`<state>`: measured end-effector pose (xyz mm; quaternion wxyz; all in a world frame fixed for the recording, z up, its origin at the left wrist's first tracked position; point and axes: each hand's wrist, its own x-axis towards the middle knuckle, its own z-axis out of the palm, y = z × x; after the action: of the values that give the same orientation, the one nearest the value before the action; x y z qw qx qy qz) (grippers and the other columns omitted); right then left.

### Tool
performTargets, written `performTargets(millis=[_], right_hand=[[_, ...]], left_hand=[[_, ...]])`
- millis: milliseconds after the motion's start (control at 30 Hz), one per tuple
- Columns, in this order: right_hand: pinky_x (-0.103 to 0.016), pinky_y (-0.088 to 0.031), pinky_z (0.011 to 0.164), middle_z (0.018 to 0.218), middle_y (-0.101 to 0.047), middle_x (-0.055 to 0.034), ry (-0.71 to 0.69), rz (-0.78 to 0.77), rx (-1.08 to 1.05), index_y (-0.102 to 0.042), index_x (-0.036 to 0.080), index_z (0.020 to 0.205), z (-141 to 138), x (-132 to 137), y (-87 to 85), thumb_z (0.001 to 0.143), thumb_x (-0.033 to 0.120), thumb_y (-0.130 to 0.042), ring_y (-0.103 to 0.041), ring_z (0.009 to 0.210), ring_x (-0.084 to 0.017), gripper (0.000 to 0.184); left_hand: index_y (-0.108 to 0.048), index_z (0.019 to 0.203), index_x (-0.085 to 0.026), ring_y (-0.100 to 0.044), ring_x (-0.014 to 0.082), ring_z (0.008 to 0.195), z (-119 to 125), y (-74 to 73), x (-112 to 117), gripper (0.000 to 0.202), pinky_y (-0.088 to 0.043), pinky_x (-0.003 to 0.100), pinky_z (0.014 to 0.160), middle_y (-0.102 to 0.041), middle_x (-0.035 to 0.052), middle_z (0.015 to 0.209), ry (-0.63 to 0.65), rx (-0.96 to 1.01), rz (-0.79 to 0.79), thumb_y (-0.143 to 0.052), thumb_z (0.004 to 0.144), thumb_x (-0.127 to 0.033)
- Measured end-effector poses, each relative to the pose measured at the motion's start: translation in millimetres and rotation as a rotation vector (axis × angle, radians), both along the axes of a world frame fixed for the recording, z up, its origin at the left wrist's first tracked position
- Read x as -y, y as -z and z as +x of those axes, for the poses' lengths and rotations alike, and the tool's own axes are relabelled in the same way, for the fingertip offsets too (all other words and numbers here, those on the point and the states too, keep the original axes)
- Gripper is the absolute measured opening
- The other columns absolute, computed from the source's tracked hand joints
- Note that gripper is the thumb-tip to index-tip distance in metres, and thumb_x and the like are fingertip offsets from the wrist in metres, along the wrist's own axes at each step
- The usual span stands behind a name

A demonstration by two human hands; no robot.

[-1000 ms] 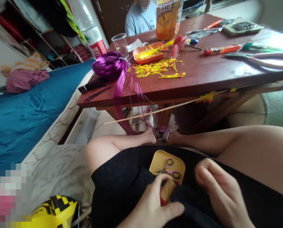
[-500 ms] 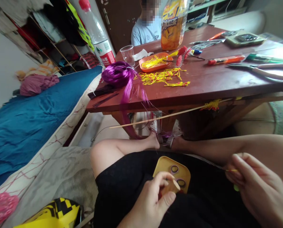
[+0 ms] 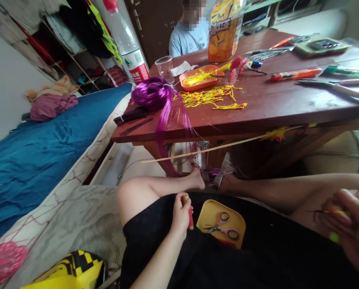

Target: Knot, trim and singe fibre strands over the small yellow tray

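Observation:
My left hand (image 3: 181,210) rests on my black skirt with its fingers closed on a small red stick (image 3: 191,218). It sits just left of a yellow tray (image 3: 212,212) on my lap that holds small pink-handled scissors (image 3: 223,228). My right hand (image 3: 349,224), blurred at the right edge, pinches a thin yellow-tipped strand (image 3: 335,211) above my right thigh.
A red-brown table (image 3: 281,100) ahead carries purple fibre (image 3: 152,94), yellow strands (image 3: 211,96), an orange dish (image 3: 199,78), a plastic cup (image 3: 165,68), an orange bottle (image 3: 224,30), pliers and pens. A thin stick (image 3: 215,147) runs under its edge. Another person sits behind. A blue bed (image 3: 41,148) lies left.
My left hand lifted off the yellow tray and moved up-left with the red stick, uncovering the scissors. My right hand swung out to the right, drawing the strand with it.

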<state>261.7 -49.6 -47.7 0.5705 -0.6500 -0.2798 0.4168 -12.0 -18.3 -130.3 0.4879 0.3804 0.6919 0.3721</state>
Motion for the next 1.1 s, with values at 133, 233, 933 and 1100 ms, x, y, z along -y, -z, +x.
performTargets(millis=[133,233,933,1100], right_hand=[[-0.025,-0.022,0.038,0.050,-0.036,0.0055,0.012,0.002,-0.153,-0.050,0.023,0.055,-16,-5,-0.7,0.066,0.047,-0.070,-0.027,0.043,-0.009,0.033],[-0.021,-0.021,0.038,0.048,-0.036,0.0061,-0.080,-0.042,-0.189,-0.050,0.021,0.054,-31,-5,2.4,0.062,0.050,-0.072,-0.027,0.044,-0.008,0.037],[-0.015,-0.026,0.046,0.057,-0.036,0.0089,-0.513,-0.144,-0.553,-0.050,0.021,0.078,-84,-4,16.5,0.075,0.041,-0.063,-0.025,0.048,-0.006,0.024],[-0.017,-0.026,0.047,0.058,-0.041,0.0072,-0.584,-0.240,-0.694,-0.050,0.022,0.080,-89,-2,22.3,0.077,0.039,-0.061,-0.031,0.050,-0.008,0.020]], left_hand=[[-0.053,0.113,-0.016,-0.058,0.0203,0.094,10,16.8,-16,0.030,-0.050,0.041,0.078,-0.056,0.0081,0.113,0.200,-0.235,-0.022,-0.052,0.087,-0.030],[-0.054,0.111,-0.017,-0.057,0.0212,0.096,13,14.2,-20,0.028,-0.048,0.042,0.080,-0.056,0.0083,0.114,0.304,-0.367,-0.041,-0.053,0.086,-0.029],[-0.048,0.062,-0.017,-0.022,0.0067,0.045,45,-79.7,24,0.029,-0.016,0.022,0.045,-0.033,-0.0079,0.049,0.364,0.512,-0.180,-0.060,0.073,-0.041],[-0.053,0.061,-0.013,-0.028,0.0045,0.044,41,-80.0,27,0.020,-0.019,0.020,0.045,-0.040,-0.0053,0.052,0.181,0.779,-0.285,-0.064,0.068,-0.028]])
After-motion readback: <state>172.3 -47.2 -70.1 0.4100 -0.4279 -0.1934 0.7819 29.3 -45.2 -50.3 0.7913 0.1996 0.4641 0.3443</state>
